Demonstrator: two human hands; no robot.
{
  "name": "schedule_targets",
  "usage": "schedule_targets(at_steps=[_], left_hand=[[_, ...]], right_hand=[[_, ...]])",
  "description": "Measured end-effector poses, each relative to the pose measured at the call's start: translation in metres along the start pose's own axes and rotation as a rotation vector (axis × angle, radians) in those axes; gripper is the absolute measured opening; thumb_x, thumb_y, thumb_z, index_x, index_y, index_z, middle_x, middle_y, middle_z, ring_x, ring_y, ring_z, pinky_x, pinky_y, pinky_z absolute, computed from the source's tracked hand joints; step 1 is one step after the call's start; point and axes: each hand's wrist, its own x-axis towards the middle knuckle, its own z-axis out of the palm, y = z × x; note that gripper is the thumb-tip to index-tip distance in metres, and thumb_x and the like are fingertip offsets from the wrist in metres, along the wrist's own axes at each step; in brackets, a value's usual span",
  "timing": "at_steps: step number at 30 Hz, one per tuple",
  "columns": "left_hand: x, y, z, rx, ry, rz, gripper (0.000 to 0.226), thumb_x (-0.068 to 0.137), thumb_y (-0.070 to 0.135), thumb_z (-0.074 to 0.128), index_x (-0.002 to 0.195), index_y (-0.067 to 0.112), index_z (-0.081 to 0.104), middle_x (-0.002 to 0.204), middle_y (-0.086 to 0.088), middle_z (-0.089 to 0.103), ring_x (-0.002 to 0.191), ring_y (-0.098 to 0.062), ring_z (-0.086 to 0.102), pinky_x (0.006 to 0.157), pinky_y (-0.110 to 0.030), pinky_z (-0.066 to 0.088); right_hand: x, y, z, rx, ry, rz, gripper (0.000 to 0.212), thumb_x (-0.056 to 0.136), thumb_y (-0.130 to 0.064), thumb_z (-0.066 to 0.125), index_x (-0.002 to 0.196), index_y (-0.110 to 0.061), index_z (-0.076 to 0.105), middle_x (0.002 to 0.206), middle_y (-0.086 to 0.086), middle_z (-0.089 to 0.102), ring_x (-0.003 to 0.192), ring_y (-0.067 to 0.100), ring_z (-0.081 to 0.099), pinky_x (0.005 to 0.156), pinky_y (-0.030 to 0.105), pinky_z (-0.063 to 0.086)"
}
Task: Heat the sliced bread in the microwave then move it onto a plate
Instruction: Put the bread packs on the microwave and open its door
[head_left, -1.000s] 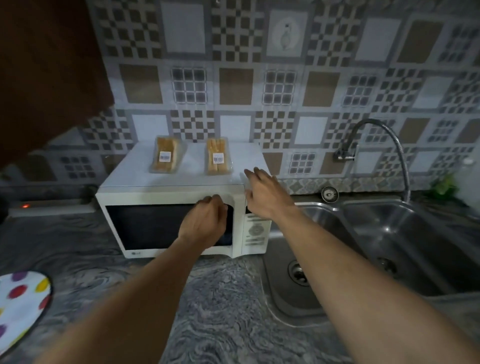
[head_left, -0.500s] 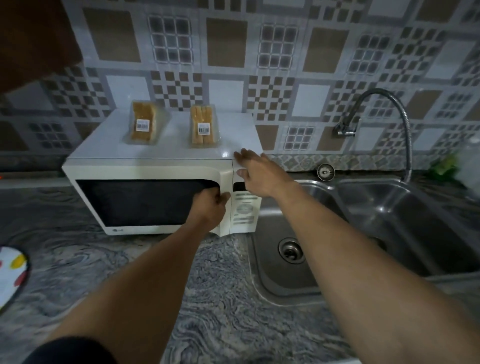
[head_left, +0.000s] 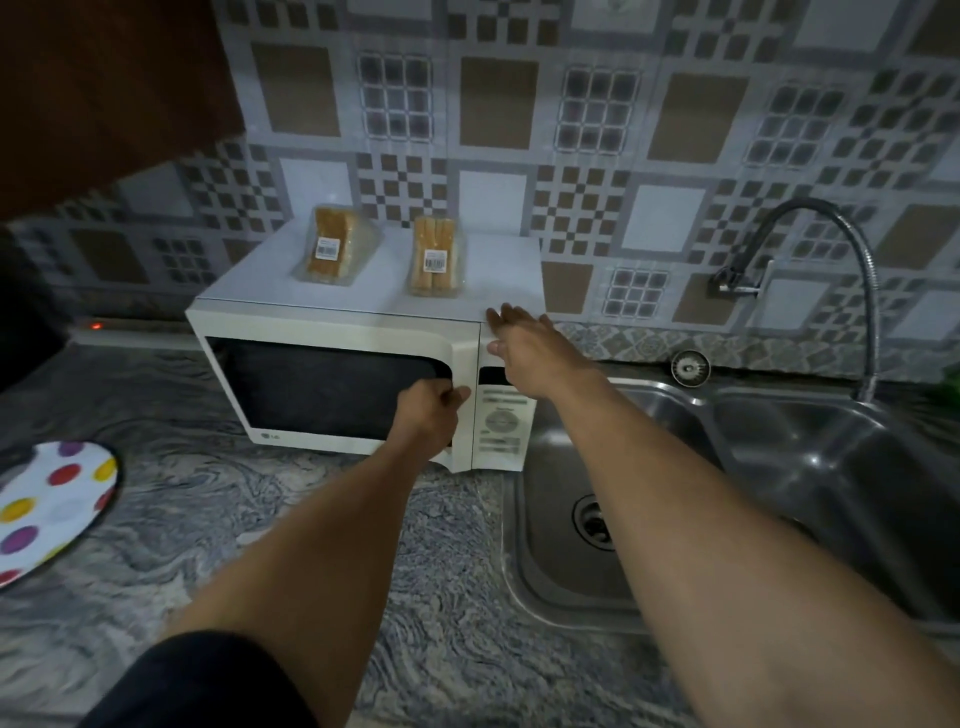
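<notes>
the left hand (head_left: 428, 410) is curling its fingers onto the microwave (head_left: 332, 395) door handle while the right hand (head_left: 524, 345), fingers spread, is bracing its top corner, so pulling steadily should keep both bread packs (head_left: 434, 257) on top from sliding.

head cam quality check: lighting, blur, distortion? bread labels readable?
Head view: dim, bluish light, with dark corners at upper left. Wide-angle bend curves the tiled wall and stretches both forearms near the bottom edge. Slight softness throughout. Barcode stickers on the two bread packs atop the microwave show, but the text is too small to read. Mild glare on the sink steel.
</notes>
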Motion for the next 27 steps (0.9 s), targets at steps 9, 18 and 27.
schedule_targets(at_steps=[9,18,27], left_hand=[[0.0002,0.0007,-0.0017,0.060,0.019,0.031,0.042,0.099,0.035,0.053,0.080,0.000,0.064,0.075,-0.020,0.068,0.073,-0.033,0.065,0.064,-0.036,0.050],[-0.0003,-0.0022,-0.0010,0.041,0.021,0.031,0.041,0.099,0.035,0.054,0.080,0.000,0.063,0.073,-0.020,0.068,0.070,-0.033,0.067,0.063,-0.036,0.052],[-0.0062,0.0035,-0.0010,0.029,0.044,0.012,0.037,0.099,0.035,0.054,0.074,0.009,0.061,0.072,-0.016,0.067,0.070,-0.030,0.066,0.064,-0.034,0.052]], right_hand=[[0.0012,-0.0009,-0.0042,-0.013,-0.004,-0.011,0.058,0.105,-0.009,0.042,0.158,-0.008,0.018,0.164,0.017,0.017,0.152,0.027,0.014,0.122,0.046,0.009],[0.0013,0.0013,-0.0038,-0.022,-0.003,-0.008,0.061,0.105,-0.006,0.042,0.159,-0.009,0.014,0.166,0.016,0.012,0.154,0.026,0.009,0.122,0.045,0.006],[0.0016,0.0023,-0.0035,-0.027,0.004,-0.024,0.063,0.104,-0.005,0.043,0.159,-0.010,0.015,0.166,0.017,0.012,0.153,0.027,0.011,0.123,0.045,0.008]])
